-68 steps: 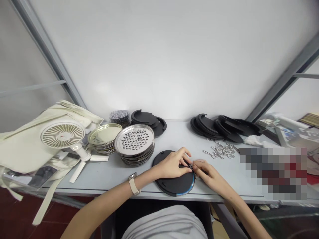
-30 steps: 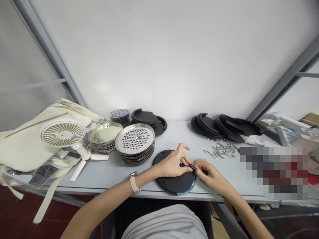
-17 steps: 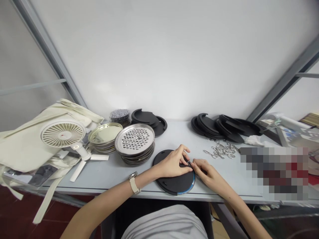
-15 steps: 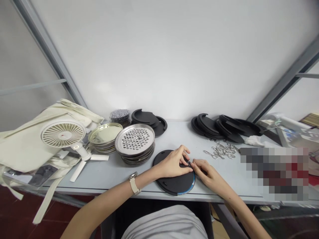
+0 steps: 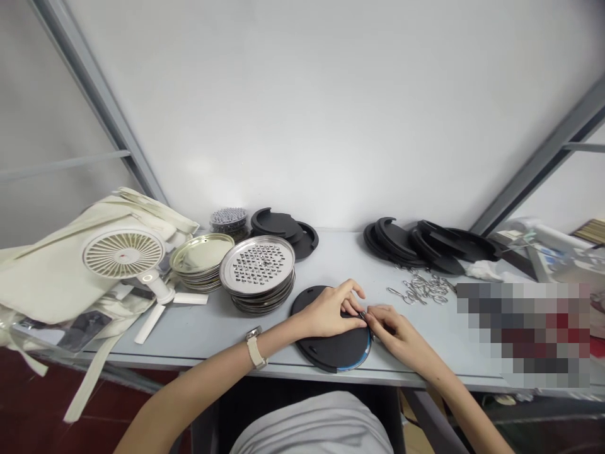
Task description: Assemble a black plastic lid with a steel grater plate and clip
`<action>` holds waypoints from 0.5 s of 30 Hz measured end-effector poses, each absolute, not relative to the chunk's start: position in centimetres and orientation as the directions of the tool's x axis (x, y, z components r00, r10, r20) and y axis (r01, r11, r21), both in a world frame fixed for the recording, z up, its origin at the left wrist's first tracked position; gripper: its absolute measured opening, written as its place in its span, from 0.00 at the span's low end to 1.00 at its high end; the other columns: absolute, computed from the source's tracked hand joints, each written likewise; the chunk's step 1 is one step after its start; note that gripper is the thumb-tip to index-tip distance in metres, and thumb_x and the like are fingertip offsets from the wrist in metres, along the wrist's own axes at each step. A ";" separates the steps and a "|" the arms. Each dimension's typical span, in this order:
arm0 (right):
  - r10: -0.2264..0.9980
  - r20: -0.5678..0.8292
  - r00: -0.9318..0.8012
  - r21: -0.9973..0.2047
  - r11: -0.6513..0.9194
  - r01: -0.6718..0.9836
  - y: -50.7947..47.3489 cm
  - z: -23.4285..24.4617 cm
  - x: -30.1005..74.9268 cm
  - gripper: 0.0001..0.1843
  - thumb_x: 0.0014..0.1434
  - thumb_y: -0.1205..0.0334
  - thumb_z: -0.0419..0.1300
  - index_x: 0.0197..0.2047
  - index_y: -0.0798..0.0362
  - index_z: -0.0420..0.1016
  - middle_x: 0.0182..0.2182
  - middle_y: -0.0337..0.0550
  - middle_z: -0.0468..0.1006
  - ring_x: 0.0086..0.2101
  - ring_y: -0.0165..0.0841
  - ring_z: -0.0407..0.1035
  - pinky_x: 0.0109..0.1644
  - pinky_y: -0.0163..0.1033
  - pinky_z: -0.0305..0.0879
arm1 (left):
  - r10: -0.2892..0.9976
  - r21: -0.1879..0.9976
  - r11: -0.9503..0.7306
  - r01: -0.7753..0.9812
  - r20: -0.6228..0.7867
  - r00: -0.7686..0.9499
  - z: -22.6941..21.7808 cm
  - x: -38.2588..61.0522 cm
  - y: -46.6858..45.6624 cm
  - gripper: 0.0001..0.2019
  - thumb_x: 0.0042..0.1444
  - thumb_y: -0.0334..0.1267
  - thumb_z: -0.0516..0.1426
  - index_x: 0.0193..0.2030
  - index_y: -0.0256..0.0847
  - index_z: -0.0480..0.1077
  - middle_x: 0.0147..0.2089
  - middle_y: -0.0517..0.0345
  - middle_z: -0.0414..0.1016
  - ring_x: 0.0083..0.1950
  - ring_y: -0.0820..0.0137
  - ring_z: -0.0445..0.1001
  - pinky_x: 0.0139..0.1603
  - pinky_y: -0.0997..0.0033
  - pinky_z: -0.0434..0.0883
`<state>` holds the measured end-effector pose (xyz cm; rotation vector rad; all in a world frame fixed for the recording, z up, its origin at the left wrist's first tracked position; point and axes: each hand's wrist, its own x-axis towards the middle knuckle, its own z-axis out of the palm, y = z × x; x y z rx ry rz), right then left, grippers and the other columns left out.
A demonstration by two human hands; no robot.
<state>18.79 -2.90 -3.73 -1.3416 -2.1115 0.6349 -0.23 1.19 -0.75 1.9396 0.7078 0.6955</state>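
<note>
A round black disc (image 5: pixel 326 347) with a blue rim lies flat at the front edge of the grey table (image 5: pixel 227 328). My left hand (image 5: pixel 331 309) rests on top of the disc, fingers curled and pinching a small metal clip (image 5: pixel 363 314) at the disc's right edge. My right hand (image 5: pixel 390 325) meets it from the right, fingers pinched on the same clip. A watch sits on my left wrist.
Left of the disc stand a stack of perforated metal plates (image 5: pixel 258 265), a stack of plain metal plates (image 5: pixel 201 255) and a white fan (image 5: pixel 123 255) on a cream bag. Black discs (image 5: pixel 283 227) and more black discs (image 5: pixel 425 243) lie at the back. Loose metal clips (image 5: pixel 423 289) lie right.
Both hands stay at the disc's right edge, with only small finger shifts on the clip. The view has drifted slightly.
</note>
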 end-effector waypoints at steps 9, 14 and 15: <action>0.921 0.192 -0.338 -0.654 0.377 0.656 -2.9 -3.9 18.8 0.20 0.65 0.54 0.45 0.22 0.50 0.52 0.21 0.35 0.59 0.28 0.34 0.60 0.38 0.40 0.60 | 0.710 0.885 -0.430 0.178 0.210 0.672 -0.8 -0.2 1.1 0.21 0.47 0.33 0.64 0.46 0.41 0.60 0.41 0.53 0.77 0.39 0.68 0.78 0.42 0.69 0.73; 0.921 0.185 -0.344 -0.650 0.377 0.660 -2.9 -3.9 18.9 0.19 0.65 0.54 0.44 0.23 0.50 0.52 0.21 0.35 0.60 0.28 0.34 0.60 0.38 0.40 0.59 | 0.712 0.887 -0.425 0.180 0.205 0.671 -0.9 -0.1 1.3 0.23 0.46 0.32 0.64 0.46 0.41 0.58 0.39 0.54 0.76 0.38 0.69 0.77 0.41 0.70 0.72; 0.921 0.185 -0.344 -0.648 0.377 0.662 -2.9 -3.9 19.0 0.20 0.66 0.54 0.44 0.23 0.50 0.52 0.21 0.35 0.59 0.28 0.34 0.60 0.38 0.40 0.59 | 0.712 0.887 -0.424 0.181 0.203 0.673 -0.9 -0.1 1.3 0.23 0.46 0.32 0.64 0.46 0.41 0.58 0.39 0.54 0.76 0.38 0.69 0.77 0.41 0.70 0.72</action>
